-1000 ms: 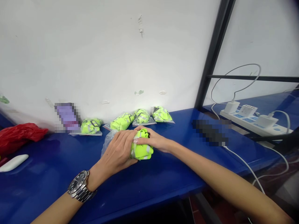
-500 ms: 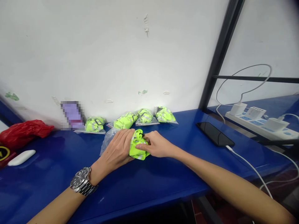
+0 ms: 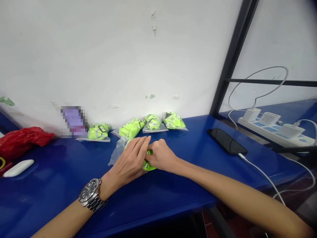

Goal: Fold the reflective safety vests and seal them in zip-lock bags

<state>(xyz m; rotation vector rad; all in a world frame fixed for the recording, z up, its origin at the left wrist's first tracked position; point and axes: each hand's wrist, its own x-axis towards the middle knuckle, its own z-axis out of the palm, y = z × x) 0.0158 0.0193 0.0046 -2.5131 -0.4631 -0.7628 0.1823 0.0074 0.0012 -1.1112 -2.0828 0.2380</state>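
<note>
A bundle of neon yellow reflective fabric, probably a folded safety vest (image 3: pixel 149 167), sits on the blue table (image 3: pixel 173 193), mostly hidden by my hands. My left hand (image 3: pixel 130 159) presses over its left side, and my right hand (image 3: pixel 159 155) pinches it from the right, with the fingertips of both hands meeting on top. A clear plastic bag (image 3: pixel 118 151) lies crumpled under my left hand's fingers, touching the bundle. A steel wristwatch (image 3: pixel 90 195) sits on my left wrist.
Several sealed bags of neon yellow fabric, including one (image 3: pixel 131 129), stand along the white wall. A red plastic bag (image 3: pixel 24 140), a white oblong object (image 3: pixel 18 168), a black phone (image 3: pixel 227 141) on a white cable and a power strip (image 3: pixel 272 130) lie around.
My hands have closed in over the yellow bundle, which now looks smaller and is mostly covered. The clear bag has shifted slightly, and the whole view has moved a little.
</note>
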